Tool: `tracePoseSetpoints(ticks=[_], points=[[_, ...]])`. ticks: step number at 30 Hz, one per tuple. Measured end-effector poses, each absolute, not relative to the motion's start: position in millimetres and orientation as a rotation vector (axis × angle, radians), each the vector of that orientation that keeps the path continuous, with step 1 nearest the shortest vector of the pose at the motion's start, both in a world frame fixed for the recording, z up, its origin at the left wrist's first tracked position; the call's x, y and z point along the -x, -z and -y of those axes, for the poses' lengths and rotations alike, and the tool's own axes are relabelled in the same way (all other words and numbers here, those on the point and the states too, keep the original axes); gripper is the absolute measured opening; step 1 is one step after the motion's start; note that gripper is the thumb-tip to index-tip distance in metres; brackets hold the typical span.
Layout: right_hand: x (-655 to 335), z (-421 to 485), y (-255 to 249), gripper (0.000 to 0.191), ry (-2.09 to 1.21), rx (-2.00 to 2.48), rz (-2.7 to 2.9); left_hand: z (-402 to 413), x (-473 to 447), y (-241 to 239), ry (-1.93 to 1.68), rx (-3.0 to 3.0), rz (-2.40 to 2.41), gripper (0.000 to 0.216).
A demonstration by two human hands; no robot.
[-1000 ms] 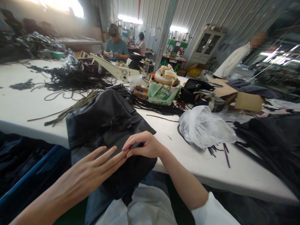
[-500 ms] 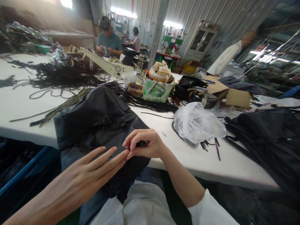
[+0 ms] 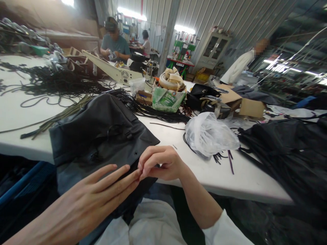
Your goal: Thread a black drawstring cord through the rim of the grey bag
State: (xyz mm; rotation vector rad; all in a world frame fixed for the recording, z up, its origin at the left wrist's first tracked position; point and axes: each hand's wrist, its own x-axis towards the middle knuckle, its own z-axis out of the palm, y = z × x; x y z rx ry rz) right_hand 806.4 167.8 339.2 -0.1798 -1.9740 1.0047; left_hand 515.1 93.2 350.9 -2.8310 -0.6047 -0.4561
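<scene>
Head view, nearest first. The left hand [image 3: 87, 200] is seen at 7 o'clock, held flat with fingers extended and spread, gripping nothing; its fingertips rest against the black bag [image 3: 99, 132] and meet the right hand [image 3: 160, 162]. The right hand is curled, with fingertips pinched together at the bag's near edge; a small dark part appears to be nipped there, though what it is cannot be told.

The black bag is draped over the near edge of the counter [image 3: 204, 177], part lying on the surface and part hanging toward the lap. It is judged soft and limp, of a smooth, leather-like material with a slight sheen, so some slipperiness is to be expected. Moderate weight is judged, with no fragility. A hold is best taken at a seam, at the strap fittings near the centre, or at the folded edge, as the flat panels would sag and slide.

At 1 o'clock, on the counter, a crumpled clear plastic bag [image 3: 211, 134] lies upon loose black cords [image 3: 158, 114]. Further at 12 o'clock, a green packet [image 3: 167, 98] holding pale coiled strapping is noted. At 3 o'clock, dark fabric [image 3: 286, 149] is heaped. Beyond, at 11 o'clock, a seated person [image 3: 113, 42] is observed at work.
</scene>
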Motion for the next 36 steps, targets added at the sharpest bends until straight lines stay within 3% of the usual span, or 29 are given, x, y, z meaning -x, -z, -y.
tracePoseSetpoints(ticks=[17, 36], points=[[-810.6, -161.1, -337.8, 0.013, -0.913, 0.213, 2.004, -91.4, -516.7, -346.8, 0.563, 2.873, 0.593, 0.076], [-807.2, -153.7, -337.1, 0.020, -0.721, 0.267, 1.964, -84.0, -525.6, -342.3, 0.713, 2.856, 0.674, 0.066]])
